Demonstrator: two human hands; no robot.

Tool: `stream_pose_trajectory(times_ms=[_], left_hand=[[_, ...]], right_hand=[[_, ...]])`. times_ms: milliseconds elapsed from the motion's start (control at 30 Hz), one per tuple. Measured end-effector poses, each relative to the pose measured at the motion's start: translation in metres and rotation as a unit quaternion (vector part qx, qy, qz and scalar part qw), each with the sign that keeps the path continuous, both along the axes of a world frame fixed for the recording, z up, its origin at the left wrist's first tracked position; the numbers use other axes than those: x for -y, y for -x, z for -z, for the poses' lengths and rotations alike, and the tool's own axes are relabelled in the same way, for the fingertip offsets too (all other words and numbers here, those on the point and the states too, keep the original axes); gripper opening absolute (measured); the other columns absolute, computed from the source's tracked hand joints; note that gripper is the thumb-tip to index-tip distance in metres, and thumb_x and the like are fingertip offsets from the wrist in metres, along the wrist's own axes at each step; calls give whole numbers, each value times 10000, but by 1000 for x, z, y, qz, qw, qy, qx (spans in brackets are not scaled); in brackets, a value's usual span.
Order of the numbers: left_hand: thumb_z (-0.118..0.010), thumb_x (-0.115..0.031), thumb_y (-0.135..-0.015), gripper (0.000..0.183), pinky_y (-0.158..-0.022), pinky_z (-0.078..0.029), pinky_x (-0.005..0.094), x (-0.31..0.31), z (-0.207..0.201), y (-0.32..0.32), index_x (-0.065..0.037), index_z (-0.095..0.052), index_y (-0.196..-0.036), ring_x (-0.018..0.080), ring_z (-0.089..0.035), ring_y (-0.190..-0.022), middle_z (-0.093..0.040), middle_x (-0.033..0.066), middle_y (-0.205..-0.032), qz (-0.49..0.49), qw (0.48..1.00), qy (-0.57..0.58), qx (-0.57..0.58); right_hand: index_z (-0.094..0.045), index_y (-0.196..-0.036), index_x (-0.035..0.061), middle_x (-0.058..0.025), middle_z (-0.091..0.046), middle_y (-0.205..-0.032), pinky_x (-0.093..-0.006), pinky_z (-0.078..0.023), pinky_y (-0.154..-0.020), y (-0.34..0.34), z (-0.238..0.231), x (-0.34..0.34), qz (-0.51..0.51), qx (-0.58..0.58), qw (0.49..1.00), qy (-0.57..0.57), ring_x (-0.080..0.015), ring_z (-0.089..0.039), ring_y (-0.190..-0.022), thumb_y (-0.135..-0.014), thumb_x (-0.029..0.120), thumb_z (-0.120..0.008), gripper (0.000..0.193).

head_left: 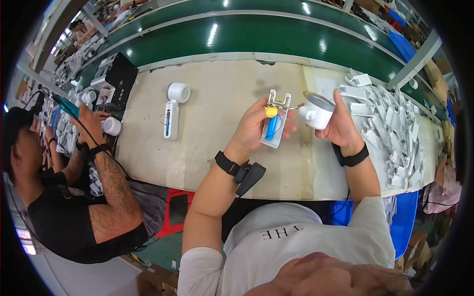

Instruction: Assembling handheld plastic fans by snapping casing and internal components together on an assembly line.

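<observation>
Handle shell (268,143), white, elongated, forked at its upper end: one, right of the frame's centre, raised over the table and tilted slightly. Blue cylindrical cell (271,127) lies lengthwise inside it, a thin dark wire beside.

Left hand (251,129): closed around the shell, thumb across the front near the fork; yellow covering (271,112) at the thumb tip.

Round head (317,112), white with grey rim: one, just right of the shell, a thin lead visible between the two. Right hand (344,123): clamped on the head's right side.

Wrist straps, black: one per wrist, the left (227,163) beside a black block (251,178).

Table (212,128), pale-topped, worn. Upon it, left of centre: one unit (172,112) of round head and handle, blue cell showing. At right: heap of white shells (382,116), overlapping.

Upper left: black box (121,79). Upper edge: green belt (256,37), shiny.

Left edge: co-worker (74,217) in black, holding a teal tool (68,107) with cable; white round part (112,126) near the co-worker's hands.

Lower right: blue bin (406,222).
</observation>
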State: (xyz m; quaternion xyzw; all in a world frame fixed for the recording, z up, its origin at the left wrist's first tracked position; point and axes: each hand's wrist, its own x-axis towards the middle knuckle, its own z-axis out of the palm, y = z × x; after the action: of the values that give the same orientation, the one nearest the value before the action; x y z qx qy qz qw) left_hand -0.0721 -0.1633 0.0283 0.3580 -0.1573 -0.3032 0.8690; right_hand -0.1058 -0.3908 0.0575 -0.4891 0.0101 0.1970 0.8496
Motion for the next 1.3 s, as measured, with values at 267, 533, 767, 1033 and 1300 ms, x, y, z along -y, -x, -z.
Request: stream_pose_trajectory(times_ms=[267,533,767,1033,1300], left_hand=[[-409,-209,-911,300,-618,-536,343,-6,-7,1,-2,-439,-1126,267,-635,-755,-598,173,-940,-6,998,54,-19],[-392,-120,-861,192,-607,-520,313,-1,-13,12,4,-457,-993,220,-629,-730,-597,149,-888,-33,991,-117,50],[-461,-103,-828,133,-523,-465,271,1,-18,14,-12,-484,-923,134,-559,-559,-585,84,-759,5,978,-181,100],[-537,-86,-764,108,-471,-426,235,5,-12,18,-15,-497,-836,100,-547,-526,-583,56,-683,-77,955,-245,145],[-616,-175,-684,285,-540,-430,342,7,-17,25,16,-483,-847,274,-549,-569,-550,162,-641,-138,849,-376,345]], right_hand=[[-207,-1391,80,-115,-480,-1223,-285,-514,-710,14,-5,-12,-13,130,969,212,-200,-567,-994,-708,159,-711,852],[-345,-1257,76,-116,-438,-1243,-400,-360,-984,5,11,9,74,420,863,270,-290,-461,-1177,-603,208,-822,820],[-395,-1202,104,-111,-454,-1176,-492,-379,-981,3,8,6,99,578,716,378,-341,-474,-1149,-578,290,-848,793],[-423,-1190,92,-121,-443,-1185,-518,-375,-985,4,5,7,85,653,612,439,-356,-476,-1133,-599,292,-834,747],[-525,-1166,41,-151,-547,-1052,-367,-439,-800,6,-35,1,81,603,633,479,-293,-533,-941,-697,508,-699,684]])
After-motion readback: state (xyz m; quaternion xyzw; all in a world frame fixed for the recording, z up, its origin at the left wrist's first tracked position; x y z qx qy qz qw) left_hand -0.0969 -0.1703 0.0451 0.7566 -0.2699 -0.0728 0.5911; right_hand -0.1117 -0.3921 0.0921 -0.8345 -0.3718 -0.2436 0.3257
